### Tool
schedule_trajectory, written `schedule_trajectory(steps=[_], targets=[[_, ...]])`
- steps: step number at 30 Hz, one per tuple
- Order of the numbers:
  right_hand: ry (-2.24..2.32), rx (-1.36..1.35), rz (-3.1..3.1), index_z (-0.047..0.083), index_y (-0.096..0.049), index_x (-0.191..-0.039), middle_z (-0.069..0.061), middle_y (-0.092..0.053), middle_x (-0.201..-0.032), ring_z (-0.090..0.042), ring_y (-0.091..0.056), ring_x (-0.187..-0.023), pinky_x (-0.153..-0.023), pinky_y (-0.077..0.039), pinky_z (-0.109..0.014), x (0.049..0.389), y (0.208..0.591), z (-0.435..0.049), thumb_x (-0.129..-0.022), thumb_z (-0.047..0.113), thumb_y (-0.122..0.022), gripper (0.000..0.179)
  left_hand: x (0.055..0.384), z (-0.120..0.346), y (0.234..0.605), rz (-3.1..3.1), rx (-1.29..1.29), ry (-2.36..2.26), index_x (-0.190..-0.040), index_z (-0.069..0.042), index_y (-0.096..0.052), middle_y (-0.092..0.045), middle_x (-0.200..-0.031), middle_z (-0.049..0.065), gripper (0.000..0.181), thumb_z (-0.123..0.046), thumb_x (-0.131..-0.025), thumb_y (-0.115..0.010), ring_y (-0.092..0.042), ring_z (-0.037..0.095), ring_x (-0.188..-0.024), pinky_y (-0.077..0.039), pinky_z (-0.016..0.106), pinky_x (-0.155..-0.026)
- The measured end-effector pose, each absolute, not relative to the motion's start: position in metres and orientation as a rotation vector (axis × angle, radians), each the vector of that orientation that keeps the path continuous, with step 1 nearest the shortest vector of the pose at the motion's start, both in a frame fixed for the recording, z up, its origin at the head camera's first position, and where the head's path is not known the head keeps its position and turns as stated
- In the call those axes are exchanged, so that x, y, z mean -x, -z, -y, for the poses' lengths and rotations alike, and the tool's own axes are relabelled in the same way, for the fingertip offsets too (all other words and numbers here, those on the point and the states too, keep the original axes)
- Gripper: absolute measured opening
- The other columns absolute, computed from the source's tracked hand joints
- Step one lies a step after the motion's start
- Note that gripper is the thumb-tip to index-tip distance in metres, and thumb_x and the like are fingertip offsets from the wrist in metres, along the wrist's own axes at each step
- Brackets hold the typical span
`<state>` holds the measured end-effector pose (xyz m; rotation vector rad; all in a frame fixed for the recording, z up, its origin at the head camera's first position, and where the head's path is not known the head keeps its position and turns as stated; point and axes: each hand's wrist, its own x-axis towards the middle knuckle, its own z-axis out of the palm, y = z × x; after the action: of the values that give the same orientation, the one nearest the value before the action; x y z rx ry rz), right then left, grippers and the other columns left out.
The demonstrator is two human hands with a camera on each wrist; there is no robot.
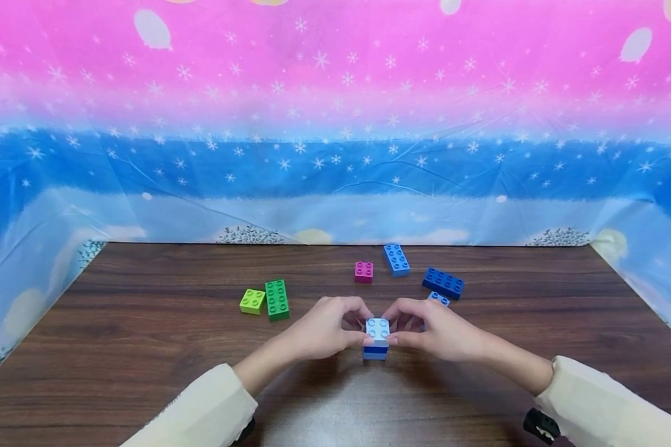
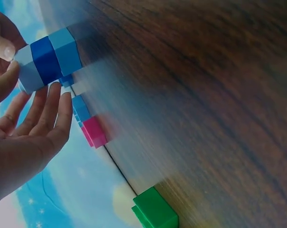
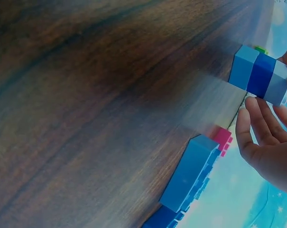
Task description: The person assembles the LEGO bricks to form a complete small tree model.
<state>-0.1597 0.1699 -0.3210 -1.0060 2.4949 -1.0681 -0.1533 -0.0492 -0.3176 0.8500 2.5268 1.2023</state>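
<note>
A short stack of three toy building bricks stands upright on the table in front of the person. Its top is a pale blue brick (image 1: 377, 330), its middle a dark blue brick (image 2: 45, 60), and its base a mid-blue brick (image 3: 243, 68). From the left side, the left hand (image 1: 331, 329) pinches the pale blue brick between thumb and finger. The right hand (image 1: 443, 327) grips the same brick from the opposite side. In both wrist views the other fingers spread loosely beside the stack.
Beyond the hands lie a pink brick (image 1: 363, 272), a long blue brick (image 1: 397, 260) and a long dark blue brick (image 1: 443, 283). Another blue brick (image 1: 438, 298) is partly hidden by the right hand. A lime brick (image 1: 252, 302) and a long green brick (image 1: 277, 300) sit left. Patterned cloth (image 1: 335, 161) hangs behind.
</note>
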Motion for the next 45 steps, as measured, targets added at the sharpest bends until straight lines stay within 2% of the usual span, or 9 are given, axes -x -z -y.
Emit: schedule_trajectory(steps=[6, 15, 23, 28, 37, 45], targets=[[1.109, 1.009, -2.493, 0.014, -0.059, -0.104, 0.006, -0.062, -0.089, -0.011, -0.057, -0.08, -0.068, -0.049, -0.029, 0.158, 0.327, -0.173, -0.086, 0.025, -0.064, 0.021, 0.152, 0.049, 0.321, -2.523, -0.841, -1.223, -0.095, -0.007, -0.061, -0.063, -0.087, 0.001, 0.018, -0.013, -0.08, -0.07, -0.059, 0.013, -0.081, -0.048, 0.024, -0.067], [1.123, 0.996, -2.43, 0.014, -0.056, -0.108, 0.005, -0.06, -0.094, -0.013, -0.057, -0.084, -0.072, -0.049, -0.03, 0.158, 0.327, -0.174, -0.089, 0.026, -0.06, 0.022, 0.152, 0.051, 0.324, -2.535, -0.861, -1.217, -0.095, -0.01, -0.06, -0.063, -0.088, -0.002, 0.018, -0.014, -0.081, -0.069, -0.059, 0.012, -0.083, -0.047, 0.024, -0.07], [1.07, 0.981, -2.405, 0.013, -0.055, -0.117, 0.001, -0.06, -0.102, -0.015, -0.055, -0.09, -0.076, -0.048, -0.031, 0.16, 0.315, -0.185, -0.088, 0.028, -0.061, 0.033, 0.153, 0.051, 0.324, -2.523, -0.873, -1.216, -0.096, -0.008, -0.06, -0.063, -0.09, -0.001, 0.018, -0.015, -0.082, -0.069, -0.058, 0.013, -0.083, -0.047, 0.026, -0.07], [1.01, 0.971, -2.465, 0.015, -0.053, -0.121, -0.003, -0.058, -0.107, -0.02, -0.056, -0.094, -0.078, -0.049, -0.031, 0.167, 0.305, -0.198, -0.087, 0.03, -0.063, 0.039, 0.154, 0.052, 0.324, -2.523, -0.873, -1.212, -0.097, -0.007, -0.059, -0.063, -0.091, 0.0, 0.019, -0.016, -0.083, -0.068, -0.059, 0.013, -0.085, -0.047, 0.027, -0.072], [0.91, 1.001, -2.509, 0.013, -0.054, -0.122, -0.008, -0.054, -0.12, -0.028, -0.051, -0.106, -0.083, -0.045, -0.046, 0.182, 0.298, -0.22, -0.085, 0.031, -0.065, 0.043, 0.154, 0.052, 0.325, -2.525, -0.855, -1.215, -0.098, -0.007, -0.06, -0.062, -0.092, 0.0, 0.02, -0.017, -0.083, -0.068, -0.059, 0.014, -0.086, -0.047, 0.027, -0.073], [0.852, 0.957, -2.533, 0.01, -0.055, -0.123, -0.012, -0.047, -0.125, -0.033, -0.043, -0.114, -0.087, -0.044, -0.047, 0.192, 0.312, -0.233, -0.08, 0.018, -0.071, 0.046, 0.153, 0.052, 0.325, -2.524, -0.853, -1.213, -0.099, -0.007, -0.059, -0.063, -0.091, 0.0, 0.021, -0.016, -0.082, -0.069, -0.059, 0.013, -0.085, -0.048, 0.026, -0.072]])
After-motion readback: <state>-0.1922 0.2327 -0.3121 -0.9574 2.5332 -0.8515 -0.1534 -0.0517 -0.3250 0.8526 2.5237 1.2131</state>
